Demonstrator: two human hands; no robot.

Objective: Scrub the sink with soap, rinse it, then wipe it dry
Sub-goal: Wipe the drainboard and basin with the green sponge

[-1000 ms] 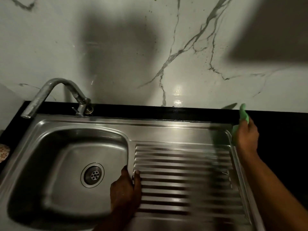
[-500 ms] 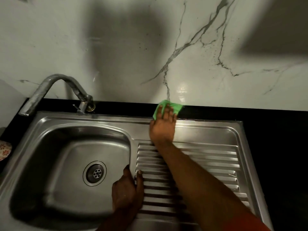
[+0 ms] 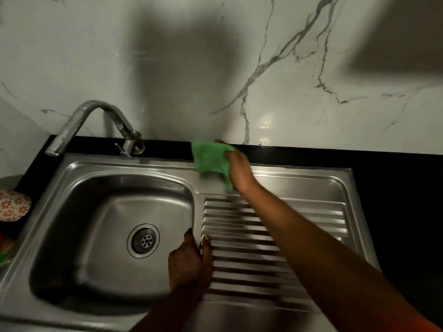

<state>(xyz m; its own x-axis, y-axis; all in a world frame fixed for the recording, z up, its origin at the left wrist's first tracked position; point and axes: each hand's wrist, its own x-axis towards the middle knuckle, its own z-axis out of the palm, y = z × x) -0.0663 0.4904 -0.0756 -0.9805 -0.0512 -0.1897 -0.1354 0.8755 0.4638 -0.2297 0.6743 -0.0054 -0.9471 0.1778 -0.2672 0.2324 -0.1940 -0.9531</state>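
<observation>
The stainless steel sink point(image 3: 72, 168) fills the lower view, its basin on the left with a round drain point(image 3: 143, 240) and a ridged drainboard point(image 3: 275, 255) on the right. My right hand point(image 3: 239, 168) grips a green cloth point(image 3: 209, 159) and presses it on the sink's back rim, between basin and drainboard. My left hand point(image 3: 189, 262) rests on the basin's right edge, thumb over the drainboard side, fingers draped into the basin. The basin looks dark and bare.
A curved metal tap point(image 3: 96, 118) rises from the back left corner and points left. A black counter strip point(image 3: 395, 200) borders the sink at the back and right. A marble wall point(image 3: 287, 68) stands behind. A floral-patterned object point(image 3: 13, 206) lies at the left edge.
My right hand swept the green cloth leftward along the back rim, from the far right corner to near the basin. The left hand has stayed on the basin edge.
</observation>
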